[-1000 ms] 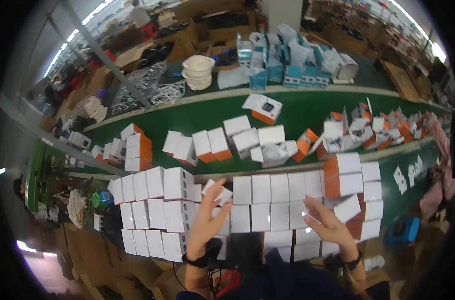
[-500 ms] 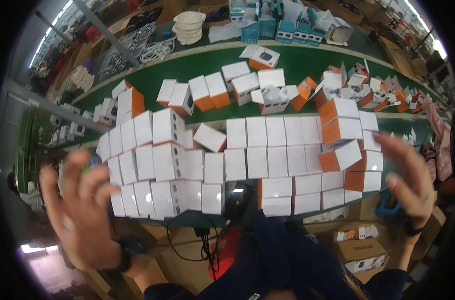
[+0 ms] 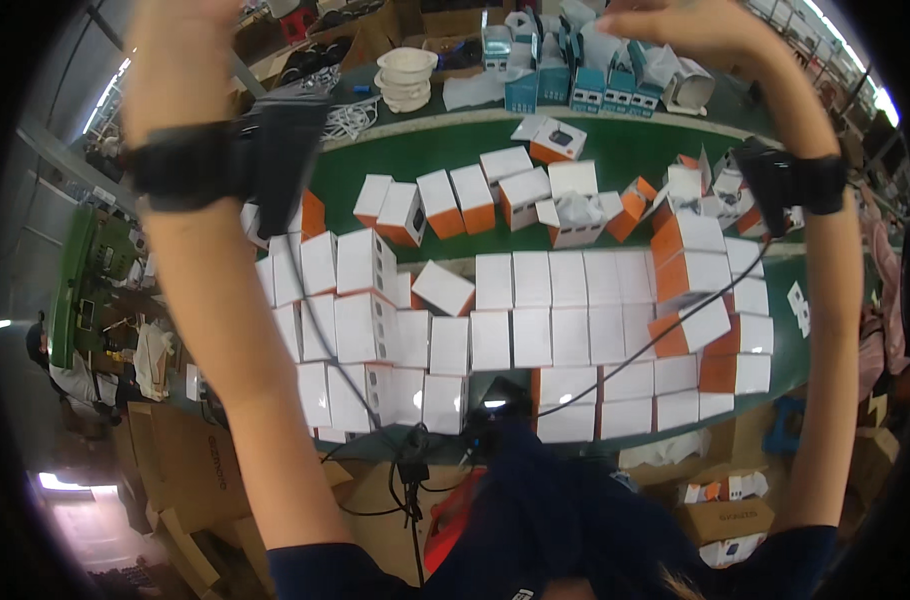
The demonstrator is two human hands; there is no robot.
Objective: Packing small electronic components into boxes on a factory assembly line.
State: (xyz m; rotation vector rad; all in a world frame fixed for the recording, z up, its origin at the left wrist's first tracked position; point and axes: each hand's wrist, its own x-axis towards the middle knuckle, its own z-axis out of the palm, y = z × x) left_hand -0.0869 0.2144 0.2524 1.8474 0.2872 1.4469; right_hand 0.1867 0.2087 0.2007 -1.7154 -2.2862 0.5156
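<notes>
Both my arms are raised over the table. At the upper left, my left hand point(image 3: 187, 50) is blurred and cut off by the view's edge, its fingers hidden. My right hand point(image 3: 690, 25) reaches the top edge at the upper right; one fingertip points left, and the other fingers are out of sight. Each wrist wears a black band with a dark device, the left device point(image 3: 280, 150) and the right device point(image 3: 767, 185), each trailing a thin cable. Below lie rows of small white-and-orange boxes point(image 3: 570, 335), which neither hand touches.
More boxes point(image 3: 455, 200), some with flaps up, stand on the green surface point(image 3: 345, 160) behind. Farther back are teal boxes point(image 3: 585, 90) and stacked white rings point(image 3: 405, 80). A black device with cables point(image 3: 500, 395) sits at the near edge. Cardboard boxes point(image 3: 725, 520) stand below.
Both hands have risen from beside the boxes to the top of the view. The wrist devices and their cables now show in front of the boxes. The view has shifted slightly.
</notes>
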